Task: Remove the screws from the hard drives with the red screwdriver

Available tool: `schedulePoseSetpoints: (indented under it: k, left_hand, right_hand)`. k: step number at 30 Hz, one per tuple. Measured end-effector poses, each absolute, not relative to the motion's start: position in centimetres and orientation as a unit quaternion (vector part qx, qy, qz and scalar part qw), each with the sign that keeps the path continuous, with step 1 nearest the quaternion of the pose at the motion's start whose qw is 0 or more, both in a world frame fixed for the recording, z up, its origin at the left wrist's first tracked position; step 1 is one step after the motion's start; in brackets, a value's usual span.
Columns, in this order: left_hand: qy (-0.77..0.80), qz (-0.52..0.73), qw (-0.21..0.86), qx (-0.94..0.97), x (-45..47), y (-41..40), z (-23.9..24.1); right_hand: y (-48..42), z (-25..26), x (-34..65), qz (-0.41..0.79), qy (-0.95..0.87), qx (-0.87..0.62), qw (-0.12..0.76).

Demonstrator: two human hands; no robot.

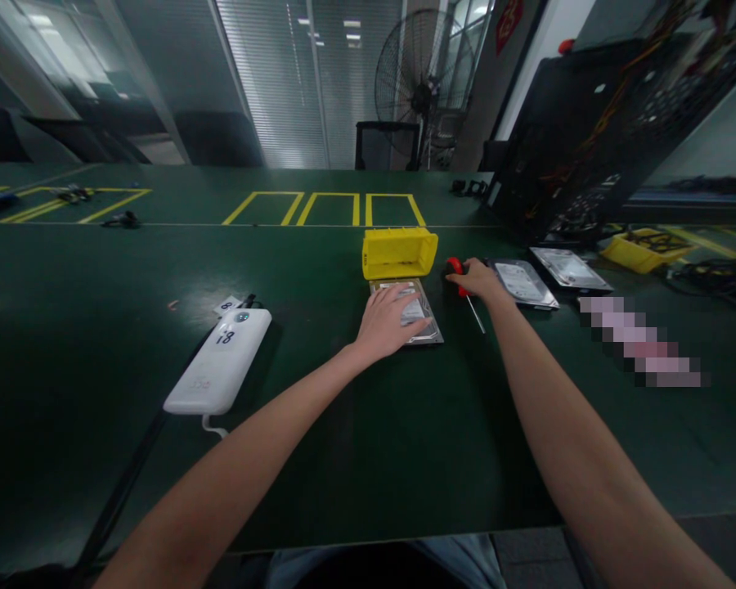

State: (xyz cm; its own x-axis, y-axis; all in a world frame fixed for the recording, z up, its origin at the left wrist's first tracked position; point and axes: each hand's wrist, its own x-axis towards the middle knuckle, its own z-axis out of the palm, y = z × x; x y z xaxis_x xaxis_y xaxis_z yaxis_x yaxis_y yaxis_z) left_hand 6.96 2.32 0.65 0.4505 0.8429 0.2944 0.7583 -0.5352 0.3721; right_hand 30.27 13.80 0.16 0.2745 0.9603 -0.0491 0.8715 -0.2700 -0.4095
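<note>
My left hand (388, 324) lies flat on a hard disk drive (430, 324), fingers stretched out and covering much of its left side. Just to the right, my right hand (481, 279) has its fingers closed about the red handle of a screwdriver (455, 264). The metal shaft points down and toward me, close to the table. Directly behind the drive, a yellow plastic bin (398, 254) rests on its side, touching or nearly touching it. Beyond my right wrist is a second hard disk drive (524, 284), partly hidden by the hand.
Another hard drive (569, 268) lies farther right, near an open black computer case (564, 139). A yellow tray (641, 251) holds dark parts. On the left, a white power bank (221, 360) trails a cable over the green table (368, 458). Yellow tape outlines (334, 195) mark the far side.
</note>
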Motion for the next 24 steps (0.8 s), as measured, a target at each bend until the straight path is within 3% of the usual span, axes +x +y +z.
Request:
schedulePoseSetpoints:
  k: [15, 24]
  left_hand:
    - [0.473, 0.224, 0.100, 0.846, 6.96, 2.29, 0.70]
    - [0.474, 0.228, 0.086, 0.846, 6.89, 2.33, 0.59]
  right_hand:
    - [13.85, 0.16, 30.26, 0.136, -0.609, -0.766, 0.155]
    - [13.30, 0.77, 30.88, 0.047, -0.603, -0.759, 0.239]
